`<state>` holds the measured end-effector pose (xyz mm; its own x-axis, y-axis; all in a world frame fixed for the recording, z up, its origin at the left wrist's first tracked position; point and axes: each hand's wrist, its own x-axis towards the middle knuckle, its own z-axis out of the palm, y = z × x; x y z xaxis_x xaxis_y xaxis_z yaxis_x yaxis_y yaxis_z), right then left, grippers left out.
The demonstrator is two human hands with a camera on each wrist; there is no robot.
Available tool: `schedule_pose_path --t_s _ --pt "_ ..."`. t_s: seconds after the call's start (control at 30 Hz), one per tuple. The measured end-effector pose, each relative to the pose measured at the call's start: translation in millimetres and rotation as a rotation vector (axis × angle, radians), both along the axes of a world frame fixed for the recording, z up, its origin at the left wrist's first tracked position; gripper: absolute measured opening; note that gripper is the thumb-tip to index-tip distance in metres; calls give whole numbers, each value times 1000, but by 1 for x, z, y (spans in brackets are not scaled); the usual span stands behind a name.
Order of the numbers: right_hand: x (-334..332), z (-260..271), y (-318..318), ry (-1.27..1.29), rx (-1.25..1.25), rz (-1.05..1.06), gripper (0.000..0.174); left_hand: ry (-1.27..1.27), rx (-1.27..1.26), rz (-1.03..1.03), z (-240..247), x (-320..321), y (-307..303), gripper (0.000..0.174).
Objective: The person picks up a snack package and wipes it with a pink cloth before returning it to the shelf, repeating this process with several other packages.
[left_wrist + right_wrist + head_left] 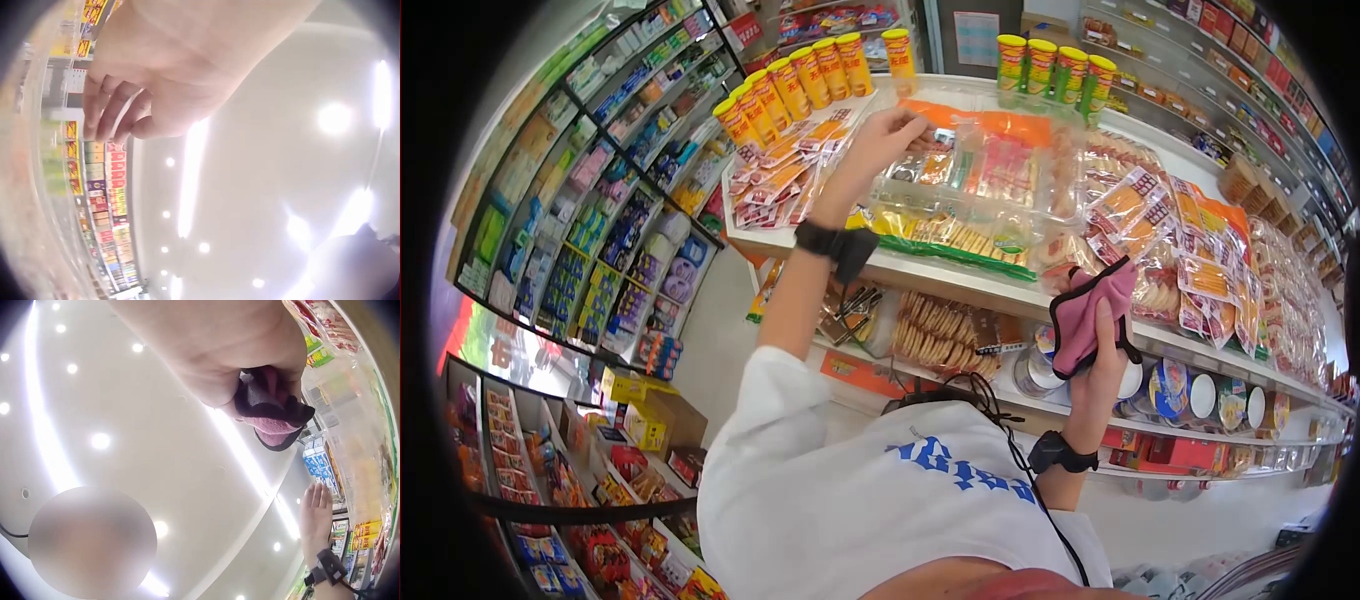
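My right hand (1103, 368) grips a pink cloth with black edging (1078, 318) at the front edge of the display counter. In the right wrist view the cloth (275, 419) is bunched under the curled fingers. Over the counter's back left part reaches my left hand (888, 138), its fingers loosely bent with nothing between them. Below that hand lies a clear plastic cover (960, 185) over packaged snacks. The left wrist view shows the same hand (156, 75) beside the clear plastic, thumb close to the fingers.
Yellow-lidded cans (808, 75) line the counter's back left, with green cans (1055, 72) farther right. Packs of sausages (1135, 205) cover the right side, and flat snack packs (780, 180) lie on the left. Bowls and packs fill the lower shelf (990, 375). Stocked shelves (590, 200) stand left.
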<state>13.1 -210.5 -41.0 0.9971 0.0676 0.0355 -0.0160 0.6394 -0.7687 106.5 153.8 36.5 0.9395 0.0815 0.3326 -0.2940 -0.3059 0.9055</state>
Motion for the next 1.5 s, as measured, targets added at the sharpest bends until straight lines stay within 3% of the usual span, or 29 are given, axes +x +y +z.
schedule_pose_path --t_s 0.07,0.17,0.27,0.37,0.5,0.6,0.7,0.73,0.83,0.87,1.07,1.17,1.27,1.37,1.5 --pt "-3 -2 -5 -3 -40 -53 44 39 360 113 -29 56 31 40" --pt "-10 3 -11 -7 -2 -115 42 476 700 124 -12 64 14 65" --pt "-15 10 -20 -87 -47 -60 43 695 828 -44 -35 78 27 72" --pt "-16 1 -25 -37 -43 -127 44 937 565 81 -65 100 50 72" --pt "-11 -3 -22 -25 -36 -118 46 816 532 115 -54 86 52 68" --pt "-8 -2 -16 -27 -67 -101 43 701 310 19 -51 70 56 61" --pt "-9 -4 -12 -60 -109 -114 38 607 420 156 -59 70 51 39" --pt "-9 -5 -12 -63 -115 -112 37 443 473 -25 -105 105 93 48" --pt "-11 -5 -15 -57 -102 -106 37 588 613 31 -89 101 74 46" --pt "-12 -5 -16 -53 -92 -105 36 607 492 0 -86 98 70 46" --pt "-11 -9 -19 -50 -102 -123 37 501 418 14 -59 78 51 47" --pt "-12 -6 -18 -67 -120 -108 37 586 568 131 -27 56 23 50" --pt "-13 -7 -18 -62 -123 -116 38 500 664 42 -89 104 77 53" --pt "-13 -7 -19 -74 -101 -122 37 561 603 76 -94 107 77 51" --pt "-13 -6 -19 -71 -84 -114 36 506 417 92 -54 73 46 48"
